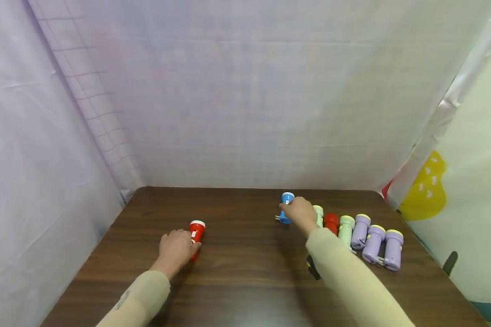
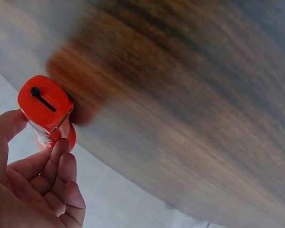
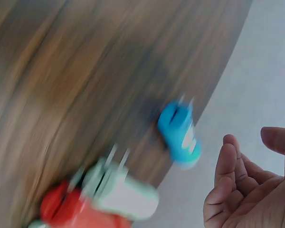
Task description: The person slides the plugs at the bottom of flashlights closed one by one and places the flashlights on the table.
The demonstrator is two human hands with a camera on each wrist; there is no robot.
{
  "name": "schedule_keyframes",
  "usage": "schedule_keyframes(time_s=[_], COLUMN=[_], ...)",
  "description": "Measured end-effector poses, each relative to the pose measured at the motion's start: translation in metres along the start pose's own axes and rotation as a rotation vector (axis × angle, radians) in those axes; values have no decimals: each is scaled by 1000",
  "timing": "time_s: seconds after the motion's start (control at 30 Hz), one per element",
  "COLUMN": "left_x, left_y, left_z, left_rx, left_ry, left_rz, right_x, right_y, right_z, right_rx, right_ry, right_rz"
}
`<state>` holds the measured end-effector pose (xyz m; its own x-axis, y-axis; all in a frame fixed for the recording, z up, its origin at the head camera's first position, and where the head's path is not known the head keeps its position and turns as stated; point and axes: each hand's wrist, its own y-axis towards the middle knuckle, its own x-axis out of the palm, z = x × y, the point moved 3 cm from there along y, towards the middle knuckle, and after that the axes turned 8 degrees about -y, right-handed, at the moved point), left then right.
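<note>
Thumb and fingers of my left hand [image 1: 176,249] pinch a red flashlight [image 1: 196,230] with a white rim at the table's left; the left wrist view shows its red end [image 2: 45,102] with a black slot, between thumb and fingertips [image 2: 61,146]. At the back, right of the middle, my right hand [image 1: 300,213] is beside a blue flashlight [image 1: 287,199] with metal prongs. In the right wrist view a gap separates the blue flashlight [image 3: 178,133] from the right hand [image 3: 251,190], whose thumb and fingers are apart.
Right of the right hand, green flashlights [image 1: 346,229], a red one [image 1: 331,221] and several purple ones [image 1: 393,250] lie in a row. A dark object [image 1: 313,268] is partly hidden under the right sleeve. Curtains hang behind the brown table [image 1: 245,272].
</note>
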<state>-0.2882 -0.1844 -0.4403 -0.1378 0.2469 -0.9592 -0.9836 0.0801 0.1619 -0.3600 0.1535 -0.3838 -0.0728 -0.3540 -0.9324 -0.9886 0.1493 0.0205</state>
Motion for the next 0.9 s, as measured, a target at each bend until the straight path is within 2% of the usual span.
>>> schedule_keyframes(time_s=[0.23, 0.4, 0.67, 0.8, 0.9], left_x=[0, 0, -1, 2, 3], left_y=[1, -1, -5, -5, -2], left_z=[5, 6, 5, 6, 7], left_rx=[-17, -45, -33, -20, -7], left_ry=[-31, -76, -101, -108, -102], left_rz=[-4, -9, 45, 59, 78], right_x=[-31, -45, -59, -56, -52], right_y=[4, 4, 0, -8, -16], right_z=[59, 89, 119, 144, 167], right_rx=[-4, -13, -19, -37, -60], right_ry=[8, 24, 114, 102, 48], right_rz=[-8, -4, -15, 11, 71])
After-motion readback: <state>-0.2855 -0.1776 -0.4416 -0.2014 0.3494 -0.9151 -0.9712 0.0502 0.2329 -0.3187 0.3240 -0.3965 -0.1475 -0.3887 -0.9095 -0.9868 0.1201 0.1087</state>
